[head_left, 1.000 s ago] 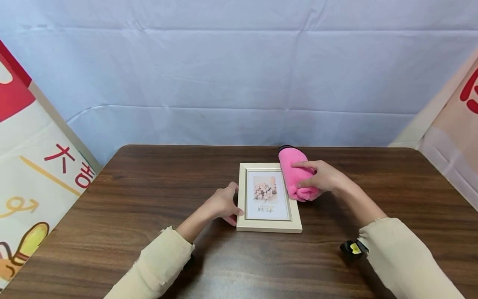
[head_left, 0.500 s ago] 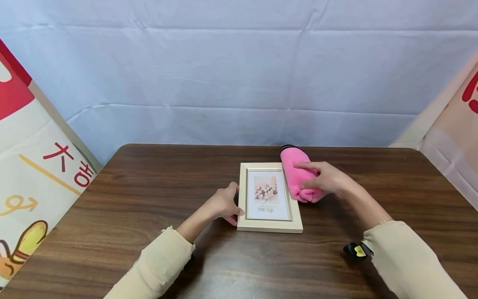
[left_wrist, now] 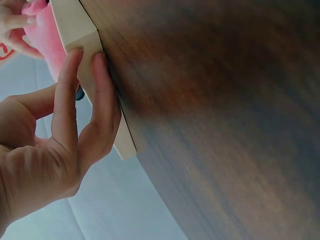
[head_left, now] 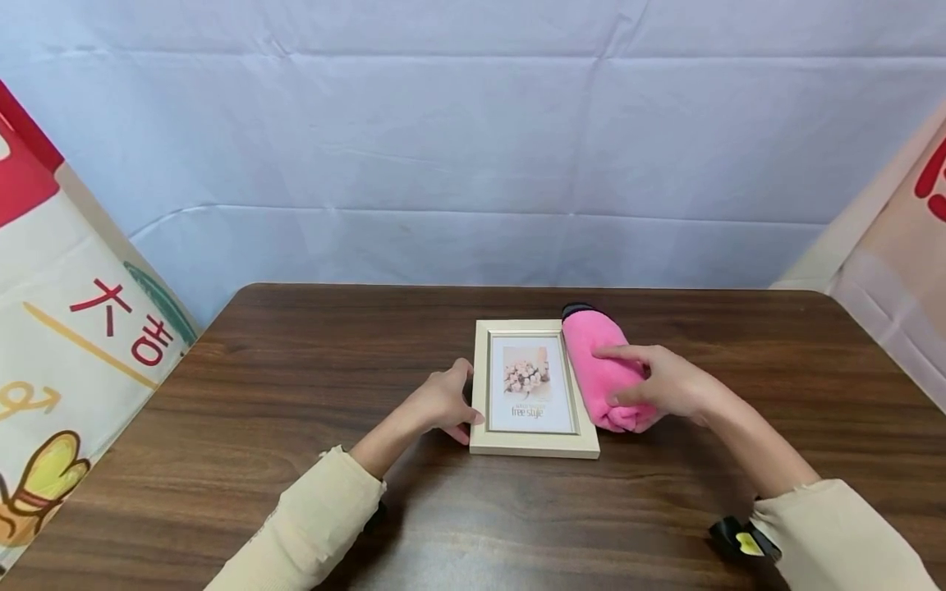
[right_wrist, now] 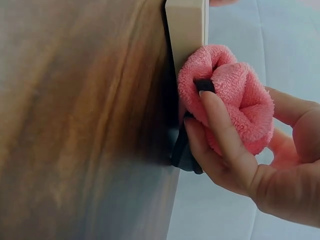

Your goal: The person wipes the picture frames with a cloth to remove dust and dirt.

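A cream picture frame [head_left: 535,446] lies face up on the brown table, with a flower print behind its pane. My left hand [head_left: 441,402] holds its left edge, thumb on the rim; in the left wrist view, two fingers [left_wrist: 65,100] press against the frame's side [left_wrist: 92,75]. Along the right rim lies a rolled pink towel [head_left: 587,369] with a dark band at its far end. My right hand [head_left: 668,382] grips this roll from the right. The right wrist view shows the towel's rolled end [right_wrist: 240,100] against the frame's side, the fingers [right_wrist: 227,130] curled beneath it.
The wood-grain table [head_left: 332,353] reaches back to a pale hanging cloth [head_left: 443,139]. Printed banners stand at the left [head_left: 89,287] and right [head_left: 909,271]. A black strap with a yellow mark [head_left: 745,542] hangs by my right sleeve [head_left: 835,533].
My right hand has drawn the pink towel toward me and slightly right along the frame's right rim. The left hand and frame stay nearly still. The left banner has shifted a little left.
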`<state>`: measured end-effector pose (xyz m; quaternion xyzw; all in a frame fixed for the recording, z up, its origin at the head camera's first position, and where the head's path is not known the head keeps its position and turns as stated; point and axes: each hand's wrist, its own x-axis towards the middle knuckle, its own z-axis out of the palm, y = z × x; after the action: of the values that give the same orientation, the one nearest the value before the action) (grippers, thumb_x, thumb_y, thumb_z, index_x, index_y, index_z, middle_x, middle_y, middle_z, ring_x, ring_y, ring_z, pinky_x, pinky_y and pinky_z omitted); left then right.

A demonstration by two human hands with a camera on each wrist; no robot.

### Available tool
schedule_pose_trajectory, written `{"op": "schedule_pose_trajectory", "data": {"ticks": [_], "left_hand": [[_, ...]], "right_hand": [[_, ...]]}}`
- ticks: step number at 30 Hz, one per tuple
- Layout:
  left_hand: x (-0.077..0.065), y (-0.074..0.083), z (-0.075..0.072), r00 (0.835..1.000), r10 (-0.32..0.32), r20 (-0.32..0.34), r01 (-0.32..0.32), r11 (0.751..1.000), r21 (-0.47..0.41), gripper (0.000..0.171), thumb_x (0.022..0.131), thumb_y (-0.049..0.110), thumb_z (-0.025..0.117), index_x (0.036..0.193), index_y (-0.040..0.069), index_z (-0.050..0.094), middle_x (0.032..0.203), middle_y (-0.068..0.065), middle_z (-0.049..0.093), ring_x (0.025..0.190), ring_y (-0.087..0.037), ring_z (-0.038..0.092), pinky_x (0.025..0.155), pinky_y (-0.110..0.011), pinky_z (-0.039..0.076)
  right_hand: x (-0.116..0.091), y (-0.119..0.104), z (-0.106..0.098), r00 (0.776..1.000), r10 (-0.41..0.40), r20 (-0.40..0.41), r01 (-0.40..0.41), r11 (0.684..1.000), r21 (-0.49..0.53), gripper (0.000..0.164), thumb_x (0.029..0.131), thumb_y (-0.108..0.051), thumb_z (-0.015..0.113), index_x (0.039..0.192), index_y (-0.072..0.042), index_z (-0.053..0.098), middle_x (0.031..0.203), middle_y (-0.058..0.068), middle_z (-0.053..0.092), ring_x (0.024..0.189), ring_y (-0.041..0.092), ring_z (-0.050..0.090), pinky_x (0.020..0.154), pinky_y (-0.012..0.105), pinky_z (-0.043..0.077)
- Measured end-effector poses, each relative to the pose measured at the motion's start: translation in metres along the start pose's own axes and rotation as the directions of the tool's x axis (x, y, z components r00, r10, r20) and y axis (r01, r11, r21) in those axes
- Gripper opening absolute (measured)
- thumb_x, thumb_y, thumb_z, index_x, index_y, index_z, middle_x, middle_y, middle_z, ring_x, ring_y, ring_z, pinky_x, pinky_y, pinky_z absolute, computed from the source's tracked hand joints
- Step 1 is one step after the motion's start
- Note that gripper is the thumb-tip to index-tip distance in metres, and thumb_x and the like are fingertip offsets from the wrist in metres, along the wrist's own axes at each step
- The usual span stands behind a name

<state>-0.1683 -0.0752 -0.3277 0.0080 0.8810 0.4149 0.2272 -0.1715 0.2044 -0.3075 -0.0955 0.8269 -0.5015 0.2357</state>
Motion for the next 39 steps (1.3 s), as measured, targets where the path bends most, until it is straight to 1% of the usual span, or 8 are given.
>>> {"op": "schedule_pose_trajectory", "data": {"ticks": [4,7,9,12,17,26,32,39], "left_hand": [[0.0,0.0,0.0,1.0,0.001,0.002,-0.001,1.0,0.002,0.06,0.077,-0.007,0.067,0.127,0.0,0.034,0.113,-0.032,0.047,0.05,-0.024,0.063,0.047,-0.03,0.054],[0.0,0.0,-0.001,1.0,0.007,0.01,-0.007,1.0,0.0,0.06,0.078,-0.007,0.067,0.127,0.0,0.034,0.096,-0.027,0.053,0.05,-0.024,0.063,0.047,-0.03,0.054],[-0.001,0.0,-0.001,1.0,0.014,0.017,-0.014,1.0,-0.005,0.06,0.078,-0.007,0.067,0.128,0.0,0.034,0.084,-0.021,0.054,0.05,-0.024,0.062,0.048,-0.03,0.054],[-0.001,0.0,-0.001,1.0,0.018,0.021,-0.018,1.0,-0.005,0.06,0.078,-0.007,0.067,0.127,0.0,0.034,0.076,-0.016,0.053,0.05,-0.024,0.062,0.048,-0.03,0.054],[-0.001,0.0,-0.001,1.0,0.016,0.023,-0.016,1.0,-0.003,0.059,0.079,-0.007,0.067,0.127,0.0,0.034,0.076,-0.016,0.052,0.05,-0.024,0.062,0.048,-0.03,0.054],[-0.004,0.002,-0.002,0.999,0.03,0.03,-0.031,0.999,0.012,0.056,0.079,-0.006,0.067,0.125,0.0,0.035,0.074,-0.016,0.054,0.05,-0.023,0.062,0.049,-0.03,0.054],[-0.005,0.003,-0.001,0.999,0.022,0.032,-0.023,1.0,0.018,0.055,0.079,-0.005,0.067,0.124,0.0,0.036,0.075,-0.017,0.052,0.051,-0.023,0.062,0.049,-0.03,0.054],[-0.005,0.002,0.0,0.999,0.026,0.028,-0.026,1.0,0.01,0.057,0.079,-0.006,0.067,0.126,-0.001,0.035,0.075,-0.017,0.052,0.05,-0.024,0.062,0.048,-0.03,0.054]], "right_hand": [[-0.007,0.001,0.004,1.0,-0.017,0.002,0.017,1.0,-0.005,0.07,0.077,-0.002,0.07,0.138,-0.001,0.035,0.127,0.031,0.024,0.058,0.02,0.058,0.056,0.042,0.055],[-0.01,0.001,0.007,1.0,-0.006,-0.002,0.006,1.0,0.021,0.071,0.077,-0.001,0.07,0.138,-0.002,0.034,0.129,0.031,0.022,0.06,0.021,0.059,0.057,0.043,0.055],[-0.011,0.002,0.009,1.0,0.0,-0.006,0.0,0.999,0.032,0.071,0.077,0.0,0.069,0.139,-0.002,0.033,0.13,0.031,0.021,0.061,0.021,0.06,0.057,0.043,0.055],[-0.011,0.002,0.01,1.0,-0.013,-0.012,0.013,1.0,0.018,0.071,0.077,0.0,0.069,0.138,-0.001,0.034,0.13,0.032,0.022,0.061,0.021,0.059,0.056,0.042,0.055],[-0.009,0.002,0.01,1.0,-0.029,-0.009,0.029,0.999,0.025,0.07,0.077,0.002,0.068,0.138,0.001,0.034,0.129,0.032,0.022,0.06,0.022,0.059,0.056,0.042,0.055],[0.005,0.002,0.003,1.0,0.005,-0.01,-0.004,0.996,0.094,0.07,0.077,0.006,0.066,0.139,0.001,0.032,0.13,0.032,0.018,0.061,0.022,0.06,0.059,0.046,0.055],[0.018,0.003,-0.004,0.999,0.035,-0.018,-0.032,0.991,0.134,0.073,0.078,0.007,0.066,0.14,-0.001,0.029,0.126,0.032,0.022,0.062,0.022,0.061,0.061,0.047,0.055],[0.029,0.005,-0.011,0.999,0.038,-0.03,-0.032,0.986,0.164,0.074,0.078,0.007,0.065,0.141,-0.002,0.027,0.124,0.031,0.023,0.061,0.021,0.059,0.063,0.049,0.054]]}}
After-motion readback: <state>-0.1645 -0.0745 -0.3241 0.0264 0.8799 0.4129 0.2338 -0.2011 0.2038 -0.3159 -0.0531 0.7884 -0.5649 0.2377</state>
